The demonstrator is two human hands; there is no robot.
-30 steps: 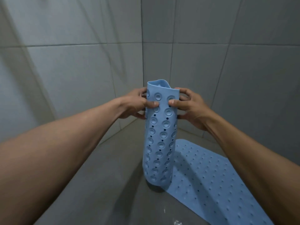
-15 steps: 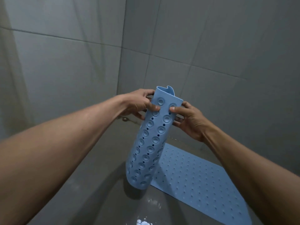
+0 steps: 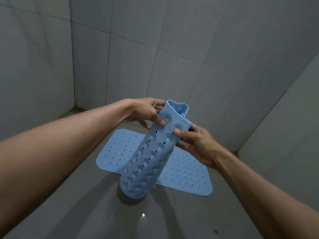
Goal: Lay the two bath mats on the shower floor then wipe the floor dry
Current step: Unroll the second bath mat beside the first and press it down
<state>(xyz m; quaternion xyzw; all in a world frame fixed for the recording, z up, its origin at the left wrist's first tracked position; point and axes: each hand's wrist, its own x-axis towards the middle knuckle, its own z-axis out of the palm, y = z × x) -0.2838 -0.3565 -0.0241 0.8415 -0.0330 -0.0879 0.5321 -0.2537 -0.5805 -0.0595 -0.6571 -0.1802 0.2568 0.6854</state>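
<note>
Both hands are clamped on the top end of the rolled mat [image 3: 151, 152]. My left hand [image 3: 146, 112] grips its left side with the thumb on the cup face. My right hand [image 3: 195, 144] pinches the right edge, thumb in front and fingers behind. It's soft light-blue rubber curled into a loose tube, with round suction cups facing out and little holes between them. The tube tilts, and I can't tell if its bottom end touches the shower floor [image 3: 86, 204]. The flat mat [image 3: 186, 176] lies behind it on the floor, a rounded-corner rectangle dotted with holes. The floor's smooth grey and glossy, with a wet glint [image 3: 143, 215]. The wall tiles [image 3: 172, 40] are big, matte and grey. There's a small round metal drain [image 3: 77, 110] in the far left corner.
</note>
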